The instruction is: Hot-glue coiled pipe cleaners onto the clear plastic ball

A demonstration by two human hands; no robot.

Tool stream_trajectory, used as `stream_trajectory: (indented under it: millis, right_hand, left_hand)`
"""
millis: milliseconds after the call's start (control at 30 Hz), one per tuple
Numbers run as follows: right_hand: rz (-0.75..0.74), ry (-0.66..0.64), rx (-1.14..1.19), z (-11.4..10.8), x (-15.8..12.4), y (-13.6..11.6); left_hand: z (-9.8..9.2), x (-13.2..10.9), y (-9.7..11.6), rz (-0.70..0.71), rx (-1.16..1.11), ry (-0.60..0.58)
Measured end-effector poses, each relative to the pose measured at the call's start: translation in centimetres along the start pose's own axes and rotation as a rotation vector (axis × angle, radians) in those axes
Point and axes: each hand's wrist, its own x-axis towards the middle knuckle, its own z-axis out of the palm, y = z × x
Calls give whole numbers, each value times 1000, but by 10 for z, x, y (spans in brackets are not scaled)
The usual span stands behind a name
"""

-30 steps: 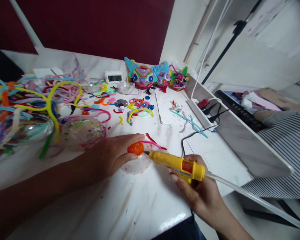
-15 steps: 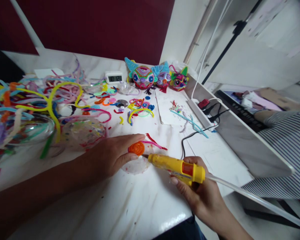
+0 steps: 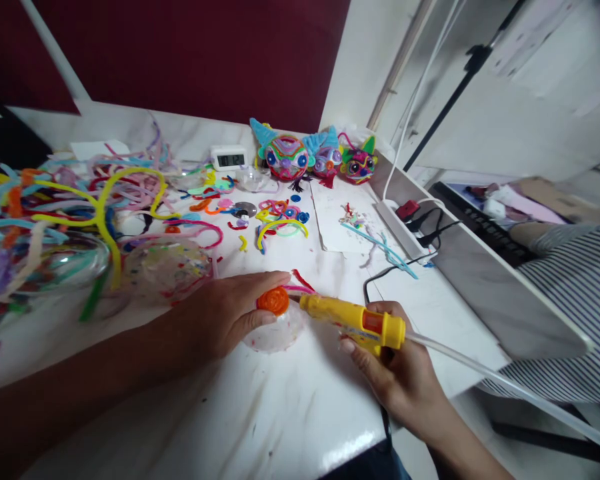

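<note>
My left hand [image 3: 225, 310] rests over a clear plastic dome [image 3: 275, 330] on the white table [image 3: 260, 413] and pinches an orange pipe-cleaner coil [image 3: 273, 300] against its top. My right hand [image 3: 397, 373] is wrapped round a yellow hot glue gun [image 3: 355, 320], fingers closed on its body. The gun's nozzle points left and sits right beside the orange coil. A long clear glue stick [image 3: 505, 390] sticks out of the gun's back to the right.
A heap of coloured pipe cleaners [image 3: 70, 207] and clear domes [image 3: 165, 267] fills the left. Three decorated round faces [image 3: 320, 157] and a small digital clock [image 3: 229, 159] stand at the back. A power strip [image 3: 405, 217] lies at the right edge. A person in striped cloth [image 3: 575, 300] sits to the right.
The glue gun has lifted slightly and its nozzle has come up beside the orange coil. My left hand has kept its hold on the coil and dome.
</note>
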Motion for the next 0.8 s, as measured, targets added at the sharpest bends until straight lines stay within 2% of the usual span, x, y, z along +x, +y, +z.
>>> stream_trajectory:
  millis: [333,800]
  right_hand:
    - [-5,24,28,6,13,0]
    - [-6,11,20,6,13,2]
  left_hand:
    - [2,0,-4,34,-24,15]
    - [0,1,-1,18,-21,0]
